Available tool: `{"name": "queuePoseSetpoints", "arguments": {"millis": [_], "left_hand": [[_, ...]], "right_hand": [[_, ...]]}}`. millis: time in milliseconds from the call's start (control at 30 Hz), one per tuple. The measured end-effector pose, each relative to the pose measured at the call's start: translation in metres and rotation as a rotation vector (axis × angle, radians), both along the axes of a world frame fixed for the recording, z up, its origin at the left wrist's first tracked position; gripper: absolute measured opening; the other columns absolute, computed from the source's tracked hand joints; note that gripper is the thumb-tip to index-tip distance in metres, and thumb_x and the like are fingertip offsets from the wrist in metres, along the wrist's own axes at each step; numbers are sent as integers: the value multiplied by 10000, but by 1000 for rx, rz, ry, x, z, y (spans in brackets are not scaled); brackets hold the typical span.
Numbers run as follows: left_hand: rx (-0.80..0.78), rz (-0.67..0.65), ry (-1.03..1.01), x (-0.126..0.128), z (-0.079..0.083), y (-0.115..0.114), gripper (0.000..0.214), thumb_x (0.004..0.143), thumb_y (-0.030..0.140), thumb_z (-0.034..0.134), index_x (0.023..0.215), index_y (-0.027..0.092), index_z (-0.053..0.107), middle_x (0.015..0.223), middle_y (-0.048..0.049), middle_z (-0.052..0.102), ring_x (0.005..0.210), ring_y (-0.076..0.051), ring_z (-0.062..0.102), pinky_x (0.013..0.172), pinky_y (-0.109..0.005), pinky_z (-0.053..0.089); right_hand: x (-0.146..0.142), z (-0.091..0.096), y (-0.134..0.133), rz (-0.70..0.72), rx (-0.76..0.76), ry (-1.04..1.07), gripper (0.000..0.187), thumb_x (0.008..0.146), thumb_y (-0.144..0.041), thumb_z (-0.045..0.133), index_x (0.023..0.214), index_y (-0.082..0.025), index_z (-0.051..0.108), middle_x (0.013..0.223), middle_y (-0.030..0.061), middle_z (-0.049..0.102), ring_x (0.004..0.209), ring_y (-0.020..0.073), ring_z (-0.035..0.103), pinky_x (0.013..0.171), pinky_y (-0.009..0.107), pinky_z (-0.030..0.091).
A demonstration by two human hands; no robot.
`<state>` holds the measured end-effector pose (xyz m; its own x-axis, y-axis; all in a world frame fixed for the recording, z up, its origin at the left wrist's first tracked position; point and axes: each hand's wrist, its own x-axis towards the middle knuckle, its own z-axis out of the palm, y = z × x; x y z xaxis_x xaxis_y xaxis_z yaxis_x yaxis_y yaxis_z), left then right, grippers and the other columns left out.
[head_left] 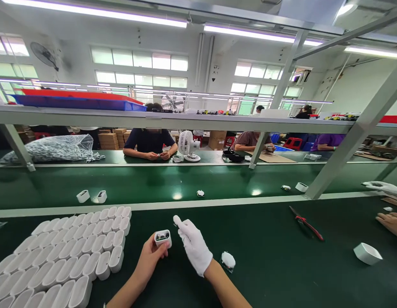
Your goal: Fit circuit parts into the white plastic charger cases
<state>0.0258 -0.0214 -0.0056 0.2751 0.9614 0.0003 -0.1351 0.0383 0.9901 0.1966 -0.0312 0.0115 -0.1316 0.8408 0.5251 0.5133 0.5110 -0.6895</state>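
At the far left, a clear bag full of small parts lies on the bench across the way. Below it, on the near green table, pale cases stand packed in slanting rows. Just beyond the rows, two loose cases sit on the green belt. Next, at centre, the person's bare left hand grips a white case, fingers and thumb closed around its sides; its open end faces up, showing electronics inside. Just right of it, apart from the case, is the right hand, in a white glove, fingers bunched with one tip pointing up and left; whether it pinches anything, one cannot tell. Near its wrist lies a white-topped part. Farther right are red-handled pliers, a tilted case and, at the edge, a co-worker's gloved hand.
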Motion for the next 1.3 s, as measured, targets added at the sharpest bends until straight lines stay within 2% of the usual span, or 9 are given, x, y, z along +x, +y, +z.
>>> {"name": "queuePoseSetpoints", "arguments": {"millis": [100,200,333,533,700,833,1100,1300], "left_hand": [[12,15,43,0,3,-3,418,622,450,769,886,149,646,667,4,622,552,-114,509,508,-227,422],[35,39,96,1,7,-8,427,615,440,764,918,158,660,730,-12,639,602,-138,535,529,-239,445],[88,59,173,2,13,-13,443,651,468,715,963,160,655,801,-29,651,640,-157,554,544,-251,460],[115,48,217,2,21,-13,462,651,518,687,954,169,660,787,-18,645,614,-147,540,544,-251,451],[83,91,187,3,17,-12,479,643,520,694,957,161,646,753,-14,638,593,-141,527,526,-247,440],[85,73,181,3,16,-12,483,647,506,698,973,156,636,760,-17,637,600,-142,529,521,-244,438],[155,42,210,2,18,-15,433,676,482,682,977,172,650,815,-23,628,631,-154,543,558,-262,462],[215,4,264,-1,16,-12,347,691,416,679,951,186,681,800,-21,621,638,-159,533,563,-258,453]], "right_hand": [[2,2,3,14,105,-231,406,889,-148,398,1215,-290,593,778,10,597,663,125,522,637,229,415],[2,3,1,-71,157,-424,343,869,-150,480,1118,-322,640,807,-2,667,676,136,538,637,251,386],[0,5,-3,-144,159,-541,327,840,-138,526,1084,-322,644,843,-7,700,664,146,552,605,266,367],[0,4,-3,-132,140,-508,373,842,-121,503,1128,-332,616,853,-8,697,691,143,577,594,245,384],[1,6,-3,-154,113,-486,346,845,-122,504,1105,-319,620,851,-7,693,718,143,587,606,234,394],[0,6,-3,-123,105,-475,338,834,-109,511,1084,-302,631,859,0,691,721,143,590,623,231,410],[-2,-6,1,-25,136,-392,417,842,-103,458,1201,-278,579,894,32,656,767,144,589,692,234,461],[1,2,-1,41,161,-458,404,855,-127,453,1212,-273,575,906,42,639,773,153,574,696,255,462]]}}
